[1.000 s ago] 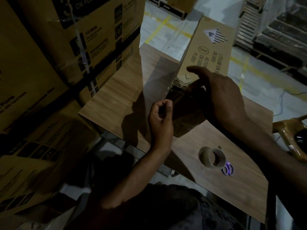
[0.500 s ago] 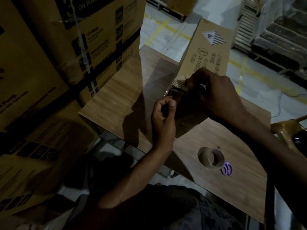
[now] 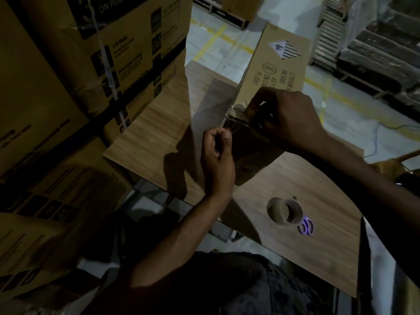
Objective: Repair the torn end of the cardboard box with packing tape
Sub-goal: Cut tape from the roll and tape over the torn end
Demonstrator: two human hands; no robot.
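Taping step: the left hand point(image 3: 218, 155) pinches the tape strip point(image 3: 225, 125) at 9 o'clock of the box point(image 3: 279, 64), the right hand point(image 3: 287, 117) presses the torn edge point(image 3: 238, 113) with curled fingers, grip unclear; next, judge it needs smoothing down.

Stacked cartons point(image 3: 56, 98) left, tape roll point(image 3: 285, 210) right

The right hand point(image 3: 288, 119), a second ago spread open with its forefinger stretched over the cardboard box point(image 3: 277, 64), has curled and dropped onto the box's torn corner. The left hand point(image 3: 218, 155), pinching the tape strip point(image 3: 225, 123), has edged closer to that corner.
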